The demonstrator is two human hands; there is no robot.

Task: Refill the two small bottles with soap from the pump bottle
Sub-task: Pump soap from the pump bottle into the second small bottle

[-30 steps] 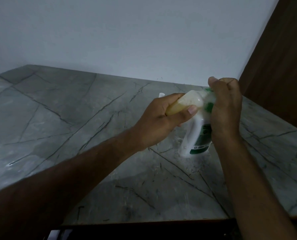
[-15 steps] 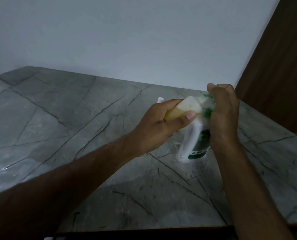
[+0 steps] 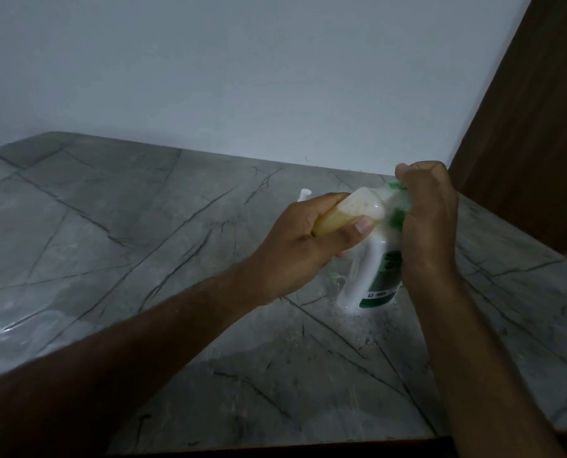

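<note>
Head view. A small bottle (image 3: 345, 213), part-filled with amber soap, is gripped in the left hand (image 3: 303, 246) and tilted so its mouth is brought to the green pump head, presumably to catch the soap. The pump bottle (image 3: 373, 272) is kept upright on the grey marble tabletop (image 3: 143, 259); its top is covered by the right hand (image 3: 424, 219), fingers (image 3: 411, 170) curled over the pump, apparently for pressing. A white object (image 3: 305, 194), possibly the second bottle, is glimpsed behind the left hand; wet specks are noted around the base.

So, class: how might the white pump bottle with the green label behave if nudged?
The white pump bottle with the green label is tall and narrow, so probably tippy. The grey marble counter looks wet around it, so it may slide.
</note>
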